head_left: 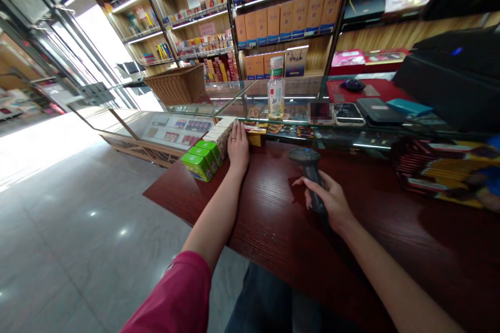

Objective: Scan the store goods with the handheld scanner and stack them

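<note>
My left hand (238, 146) lies with its fingers stretched out along the side of a row of small boxes. The near end of that row is several bright green boxes (198, 165); behind them stand white boxes (219, 132). A small stack of yellow packets (255, 138) is just right of my left fingertips. Wrapped around the handle of a dark barcode scanner (312, 169) is my right hand (331, 199). The scanner is held upright above the dark red wooden table (269, 203), its head pointing left and away from me.
A glass display counter (242, 101) borders the table's far side, carrying a drink bottle (276, 91), a phone (350, 114) and a wicker basket (177, 83). Red-and-yellow packages (429, 166) lie at right, near a blurred blue shape. Stocked shelves stand behind.
</note>
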The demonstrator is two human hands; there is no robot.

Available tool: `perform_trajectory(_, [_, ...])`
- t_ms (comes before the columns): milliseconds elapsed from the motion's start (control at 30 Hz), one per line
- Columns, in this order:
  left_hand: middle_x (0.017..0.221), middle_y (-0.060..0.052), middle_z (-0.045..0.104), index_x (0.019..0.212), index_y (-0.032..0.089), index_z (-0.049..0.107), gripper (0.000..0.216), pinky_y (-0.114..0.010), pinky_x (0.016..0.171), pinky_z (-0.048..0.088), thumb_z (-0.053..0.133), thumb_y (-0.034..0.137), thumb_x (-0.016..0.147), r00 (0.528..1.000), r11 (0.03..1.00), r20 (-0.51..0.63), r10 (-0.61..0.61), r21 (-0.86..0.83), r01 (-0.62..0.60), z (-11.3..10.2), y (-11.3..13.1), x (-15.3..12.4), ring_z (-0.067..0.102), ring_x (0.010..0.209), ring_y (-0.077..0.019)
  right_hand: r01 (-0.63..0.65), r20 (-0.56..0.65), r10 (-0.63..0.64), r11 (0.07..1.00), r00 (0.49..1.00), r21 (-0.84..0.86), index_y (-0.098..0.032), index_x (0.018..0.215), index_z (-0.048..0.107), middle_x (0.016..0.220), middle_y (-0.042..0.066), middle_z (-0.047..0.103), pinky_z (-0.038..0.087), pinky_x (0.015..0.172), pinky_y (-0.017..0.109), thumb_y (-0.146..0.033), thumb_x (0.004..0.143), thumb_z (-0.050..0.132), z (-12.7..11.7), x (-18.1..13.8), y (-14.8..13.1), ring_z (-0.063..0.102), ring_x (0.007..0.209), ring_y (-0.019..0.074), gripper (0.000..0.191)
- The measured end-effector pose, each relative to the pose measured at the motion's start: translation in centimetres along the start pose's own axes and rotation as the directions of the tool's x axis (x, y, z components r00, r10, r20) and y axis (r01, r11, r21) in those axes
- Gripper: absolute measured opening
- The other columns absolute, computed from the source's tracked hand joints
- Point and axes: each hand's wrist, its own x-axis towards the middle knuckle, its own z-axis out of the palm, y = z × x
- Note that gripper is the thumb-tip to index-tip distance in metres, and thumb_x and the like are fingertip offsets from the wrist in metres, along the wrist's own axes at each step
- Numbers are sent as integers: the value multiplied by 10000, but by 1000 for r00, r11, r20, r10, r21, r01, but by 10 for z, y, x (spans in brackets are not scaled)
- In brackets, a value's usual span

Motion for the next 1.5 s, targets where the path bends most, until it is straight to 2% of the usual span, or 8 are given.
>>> perform_trajectory(167, [1671,-152,387,1626,151,381,621,-446,1300,259,347,85,1010,987,992,97,128,-30,-126,2,17,-12,330,1582,-258,-5,-5,5,1000,1000,-28,-193,895,679,859,71,768,442,371,259,-499,710,885,0,0,-2,507,410,98,412])
perform_trajectory(400, [1700,-174,314,1624,97,353,642,-477,1297,251,365,88,982,989,996,131,73,45,-79,8,9,-6,295,1596,-271,-21,-24,20,1000,999,-12,-182,899,674,843,71,761,417,367,256,-490,725,877,-1,1,-1,502,403,90,409])
perform_trajectory(600, [1709,-189,280,1634,69,315,679,-477,1311,218,403,102,962,989,993,124,86,65,-94,6,14,-9,247,1612,-278,106,-199,-99,994,975,27,-219,954,635,871,36,771,440,384,249,-466,696,895,-6,-1,3,512,431,93,442])
perform_trajectory(733, [1707,-137,309,1637,122,337,663,-425,1324,196,367,94,976,924,937,161,348,-59,-343,7,62,-30,270,1605,-227,229,-372,-211,973,904,4,-241,963,585,862,7,762,451,399,238,-472,687,882,-36,-7,-6,509,416,80,466])
perform_trajectory(933, [1692,-128,357,1612,115,381,633,-368,1317,230,412,113,980,721,715,151,676,-370,-593,17,203,-57,305,1592,-206,291,-477,-276,956,835,-44,-245,1006,584,948,-8,754,517,478,260,-450,689,869,-113,-57,-30,578,478,91,473])
perform_trajectory(1167, [1700,-168,330,1596,84,395,673,-396,1316,247,481,51,929,707,627,87,702,-546,-555,37,350,-37,256,1610,-233,238,-420,-225,971,879,-21,-262,1146,588,1135,8,752,549,552,281,-329,684,846,-163,-118,-35,613,524,91,534])
perform_trajectory(1333, [1537,-165,574,1443,160,612,517,-449,1236,387,468,45,960,743,704,197,640,-538,-464,42,378,-26,456,1508,-271,244,-454,-210,970,866,17,-250,1098,604,1132,21,767,528,519,268,-318,674,832,-162,-117,-34,589,508,86,485])
perform_trajectory(1500, [1512,-95,611,1407,241,658,530,-406,1199,428,586,56,915,787,640,115,606,-658,-397,28,341,-34,551,1429,-276,237,-401,-208,971,892,21,-254,1144,625,1199,42,776,517,502,271,-315,680,845,-160,-123,-40,581,497,87,517])
